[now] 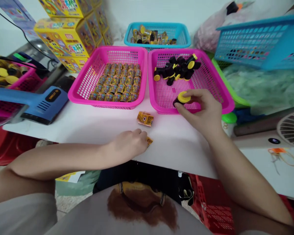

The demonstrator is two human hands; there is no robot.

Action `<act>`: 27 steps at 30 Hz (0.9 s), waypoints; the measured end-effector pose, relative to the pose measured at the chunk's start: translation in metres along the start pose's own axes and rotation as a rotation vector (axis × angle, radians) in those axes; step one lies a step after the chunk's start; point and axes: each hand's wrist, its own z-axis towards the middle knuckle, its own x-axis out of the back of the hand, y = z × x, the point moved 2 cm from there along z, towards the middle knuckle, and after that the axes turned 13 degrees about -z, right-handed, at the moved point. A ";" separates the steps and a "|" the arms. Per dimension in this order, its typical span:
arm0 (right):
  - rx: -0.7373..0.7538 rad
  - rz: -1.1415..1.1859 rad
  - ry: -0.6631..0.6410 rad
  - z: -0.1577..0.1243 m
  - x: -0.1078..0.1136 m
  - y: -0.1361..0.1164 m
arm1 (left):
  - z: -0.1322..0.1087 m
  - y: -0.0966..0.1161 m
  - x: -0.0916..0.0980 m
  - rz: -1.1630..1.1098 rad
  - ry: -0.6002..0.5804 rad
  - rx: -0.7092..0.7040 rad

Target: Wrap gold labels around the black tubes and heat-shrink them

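My right hand pinches a small black container with a yellow lid between thumb and fingers, over the near edge of the right pink basket. In that basket lie several more black pieces with yellow ends. My left hand is closed low over the white table, its fingers on an orange printed label piece that mostly hides behind them. Just beyond it sits a small stack of orange printed labels.
The left pink basket holds rows of printed, wrapped little containers. A blue basket of similar pieces stands behind. Yellow boxes are stacked at back left, beside a blue heat gun. A fan stands at right.
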 end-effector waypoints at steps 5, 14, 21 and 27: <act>-0.010 0.028 0.054 -0.001 0.003 -0.004 | 0.007 -0.025 0.039 -0.401 0.136 -0.009; -0.058 0.412 -0.053 -0.012 0.006 -0.028 | 0.042 -0.048 0.014 -0.847 0.668 -0.109; -0.170 0.708 -0.125 -0.015 0.016 -0.048 | 0.036 -0.055 -0.002 -0.707 0.674 -0.200; -0.143 0.640 -0.229 -0.012 0.012 -0.055 | 0.037 -0.051 -0.002 -0.853 0.745 -0.300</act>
